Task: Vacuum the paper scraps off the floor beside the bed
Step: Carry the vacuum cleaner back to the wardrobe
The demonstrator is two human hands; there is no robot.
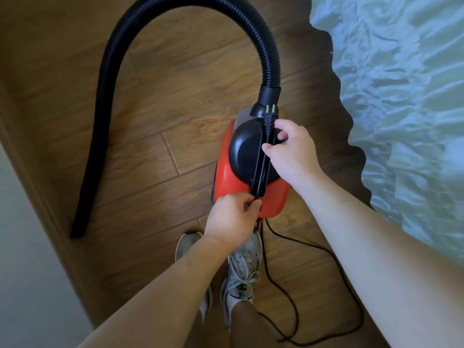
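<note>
Here's the vacuum, red body with a black domed top, down low over the wooden floor; whether it sits on the boards or is lifted off them, I cannot tell. Along the vacuum's top runs a black handle, and the power cord is laid along it, the two-pin plug resting at the vacuum's front end, just beside the hose collar. The left hand is at the rear of the vacuum, its fingers pinching the cord where it meets the back of the handle. The right hand is at the vacuum's right side, fingers curled, thumb pressed against the cord just behind the plug. From the vacuum's rear the cord drops and loops loosely across the floor. Out of the vacuum's front the black ribbed hose arches up and swings over to the left, its narrow nozzle touching the floor well to the vacuum's left. Behind the vacuum, a pair of grey laced shoes. To the vacuum's right, the bed with a pale, ruffled cover. Far left of the vacuum, a skirting board and wall.
</note>
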